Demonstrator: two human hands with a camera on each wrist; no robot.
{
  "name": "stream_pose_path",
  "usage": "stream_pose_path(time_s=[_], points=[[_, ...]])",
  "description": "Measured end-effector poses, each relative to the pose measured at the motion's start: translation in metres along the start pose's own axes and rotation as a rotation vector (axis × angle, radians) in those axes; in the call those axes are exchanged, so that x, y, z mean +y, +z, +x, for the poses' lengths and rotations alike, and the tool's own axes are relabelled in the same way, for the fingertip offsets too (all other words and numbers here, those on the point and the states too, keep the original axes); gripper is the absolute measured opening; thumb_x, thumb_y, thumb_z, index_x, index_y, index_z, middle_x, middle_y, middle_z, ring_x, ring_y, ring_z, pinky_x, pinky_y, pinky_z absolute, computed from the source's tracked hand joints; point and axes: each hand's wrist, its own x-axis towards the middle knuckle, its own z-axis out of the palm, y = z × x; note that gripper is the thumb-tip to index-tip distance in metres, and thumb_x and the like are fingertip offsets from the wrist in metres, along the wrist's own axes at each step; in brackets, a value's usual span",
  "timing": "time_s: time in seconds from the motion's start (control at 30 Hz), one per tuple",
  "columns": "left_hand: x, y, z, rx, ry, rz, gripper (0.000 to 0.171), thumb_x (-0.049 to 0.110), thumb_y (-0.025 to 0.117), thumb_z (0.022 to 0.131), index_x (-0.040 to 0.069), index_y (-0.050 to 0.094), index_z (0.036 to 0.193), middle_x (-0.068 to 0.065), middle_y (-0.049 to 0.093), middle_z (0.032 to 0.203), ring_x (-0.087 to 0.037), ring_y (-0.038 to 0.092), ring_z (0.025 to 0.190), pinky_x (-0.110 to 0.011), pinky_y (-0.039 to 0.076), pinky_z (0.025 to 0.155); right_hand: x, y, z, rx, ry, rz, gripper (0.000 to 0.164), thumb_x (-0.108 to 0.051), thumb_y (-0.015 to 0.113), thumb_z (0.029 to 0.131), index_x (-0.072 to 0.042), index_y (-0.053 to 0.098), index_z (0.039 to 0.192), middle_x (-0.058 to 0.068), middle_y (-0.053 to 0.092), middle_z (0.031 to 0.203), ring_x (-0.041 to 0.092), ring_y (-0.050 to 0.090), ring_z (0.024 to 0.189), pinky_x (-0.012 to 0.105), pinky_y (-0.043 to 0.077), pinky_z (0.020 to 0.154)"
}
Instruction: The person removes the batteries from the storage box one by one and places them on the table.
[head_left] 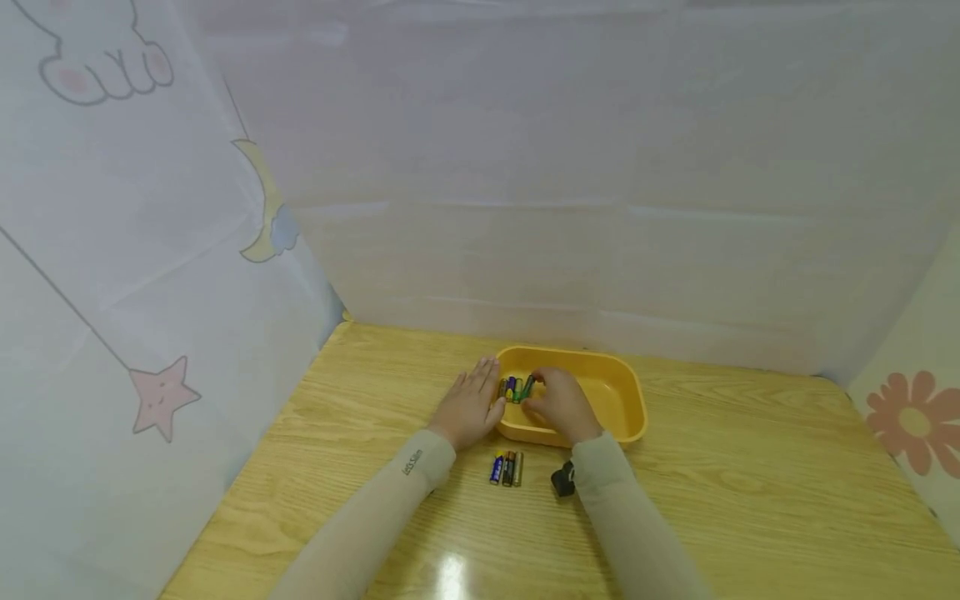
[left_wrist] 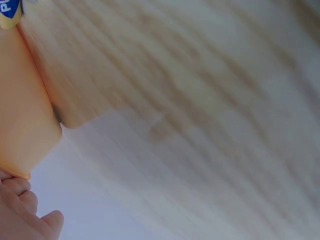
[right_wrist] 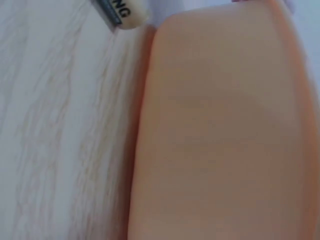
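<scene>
A yellow plastic bin point(head_left: 611, 400) lies on the wooden table, its side wall filling much of the right wrist view. My left hand point(head_left: 467, 406) rests against the bin's left rim with fingers mostly straight; in the left wrist view its fingertips point(left_wrist: 30, 202) touch the rim. Reaching inside the bin, my right hand point(head_left: 564, 406) pinches a green battery point(head_left: 528, 387) between thumb and fingers. To the left of it, several batteries point(head_left: 511, 389) stand in a row along the bin's left end.
Three batteries, one of them blue and yellow point(head_left: 497, 468), lie side by side on the table point(head_left: 750, 467) in front of the bin. A small black object point(head_left: 562, 481) shows beside the right cuff. A pale sheet wall point(head_left: 525, 167) rises behind the table.
</scene>
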Motion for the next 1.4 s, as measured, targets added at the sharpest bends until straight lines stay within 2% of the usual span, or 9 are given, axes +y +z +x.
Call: stream_pose_path(time_s=[0.37, 0.8, 1.4], points=[[0.000, 0.000, -0.001, 0.003, 0.007, -0.018, 0.067, 0.041, 0.029, 0.110, 0.005, 0.008, 0.163, -0.011, 0.008, 0.170, -0.023, 0.005, 0.156, -0.049, 0.015, 0.125, -0.002, -0.011, -0.021, 0.034, -0.026, -0.023, 0.052, -0.012, 0.082, 0.085, 0.009, 0.063, 0.128, 0.024, 0.065, 0.127, 0.041, 0.061, 0.119, 0.055, 0.051, 0.100], [-0.002, 0.005, 0.000, 0.030, 0.017, -0.016, 0.068, 0.041, 0.030, 0.110, 0.004, 0.009, 0.162, -0.011, 0.008, 0.169, -0.023, 0.006, 0.156, -0.049, 0.017, 0.125, -0.015, -0.016, -0.044, 0.077, -0.051, -0.037, 0.054, -0.012, 0.083, 0.083, 0.008, 0.063, 0.129, 0.023, 0.065, 0.126, 0.040, 0.061, 0.117, 0.055, 0.052, 0.098], [-0.002, 0.004, -0.002, 0.042, 0.021, -0.032, 0.068, 0.040, 0.033, 0.110, 0.003, 0.011, 0.162, -0.013, 0.012, 0.169, -0.024, 0.009, 0.156, -0.050, 0.018, 0.124, -0.029, -0.022, -0.073, 0.129, -0.097, -0.067, 0.052, -0.014, 0.085, 0.083, 0.003, 0.065, 0.127, 0.020, 0.067, 0.124, 0.038, 0.061, 0.114, 0.055, 0.052, 0.097]])
